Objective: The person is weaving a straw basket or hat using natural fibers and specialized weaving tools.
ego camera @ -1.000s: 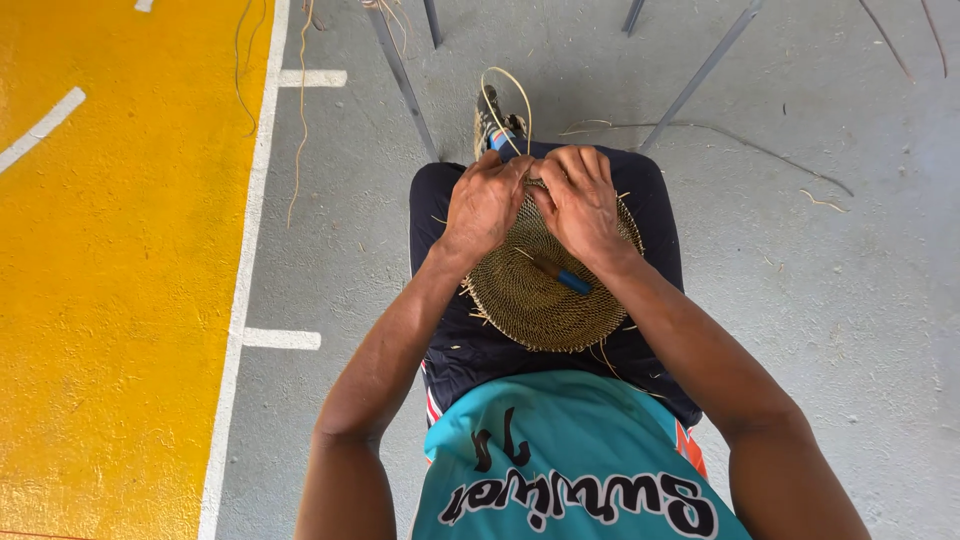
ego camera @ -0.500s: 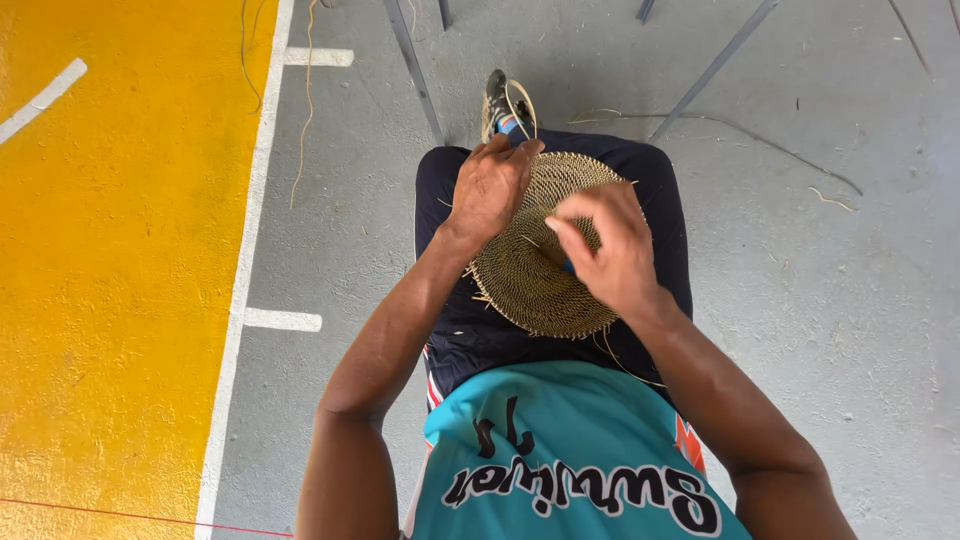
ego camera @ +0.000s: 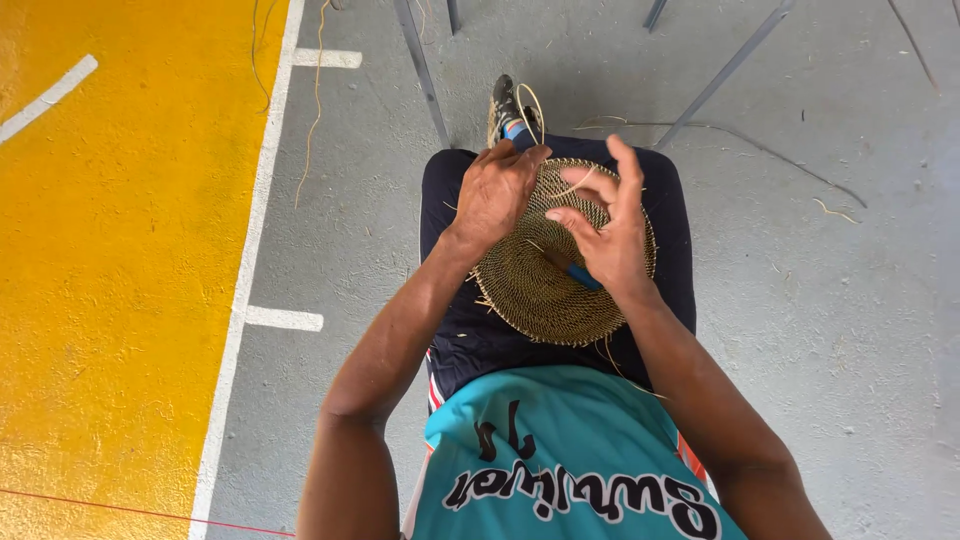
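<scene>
A round woven straw disc (ego camera: 545, 290) lies on my lap over dark trousers. My left hand (ego camera: 497, 192) grips its far left rim, fingers curled over the edge. My right hand (ego camera: 606, 232) hovers over the disc's right half, fingers spread, pinching a thin straw strand (ego camera: 572, 187) that runs to the rim. A small blue-handled tool (ego camera: 572, 270) lies on the weave under my right palm. Loose straw ends stick out around the disc's near edge.
Grey concrete floor (ego camera: 840, 330) lies all around, with a yellow painted area (ego camera: 110, 260) and white lines on the left. Metal chair or table legs (ego camera: 422, 65) stand ahead. My shoe (ego camera: 503, 103) is beyond my knees. Stray straw strands (ego camera: 316, 95) lie on the floor.
My right hand has lifted off the rim and opened its fingers, pulling the strand up and to the right. My left hand has kept its grip on the rim.
</scene>
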